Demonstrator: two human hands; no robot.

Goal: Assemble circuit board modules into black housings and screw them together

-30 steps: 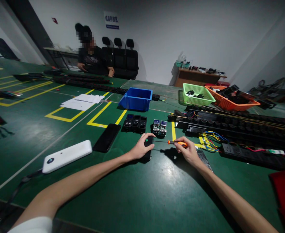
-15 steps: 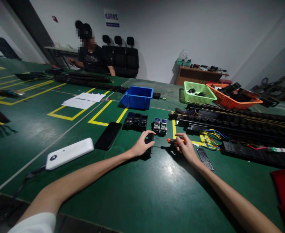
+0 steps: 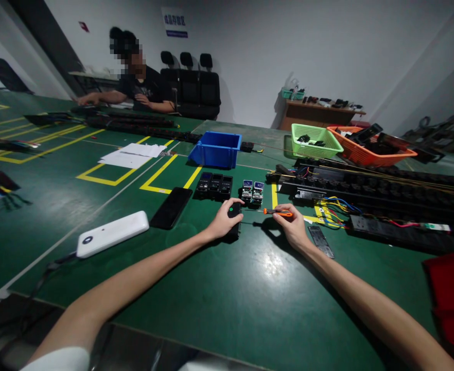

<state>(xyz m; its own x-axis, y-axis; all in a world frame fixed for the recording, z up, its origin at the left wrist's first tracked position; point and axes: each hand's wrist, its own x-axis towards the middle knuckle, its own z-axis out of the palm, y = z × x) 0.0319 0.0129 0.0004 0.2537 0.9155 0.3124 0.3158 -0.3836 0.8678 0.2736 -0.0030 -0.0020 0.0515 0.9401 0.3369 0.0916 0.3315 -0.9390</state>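
Observation:
My left hand (image 3: 224, 220) grips a small black plastic case (image 3: 233, 232) with a green dot on it, standing on the green table. In my right hand (image 3: 293, 226) is a screwdriver (image 3: 279, 212) with an orange and black handle. Its thin shaft points left at the case; whether the tip touches it I cannot tell. Just beyond my hands stand two small circuit boards with screens (image 3: 252, 192). Left of those sits a row of three black housings (image 3: 213, 186). A flat dark cover plate (image 3: 321, 241) lies to the right of my right hand.
A black phone (image 3: 172, 207) and a white power bank (image 3: 113, 234) with a cable lie at left. Behind are a blue bin (image 3: 215, 149), a green basket (image 3: 315, 141) and an orange basket (image 3: 371, 149). Black wired rails (image 3: 385, 193) fill the right side. A person (image 3: 142, 85) sits across the table.
My right hand has shifted its hold on the screwdriver, whose handle now lies more level. My left hand still grips the case. The person opposite has reached an arm out to the left.

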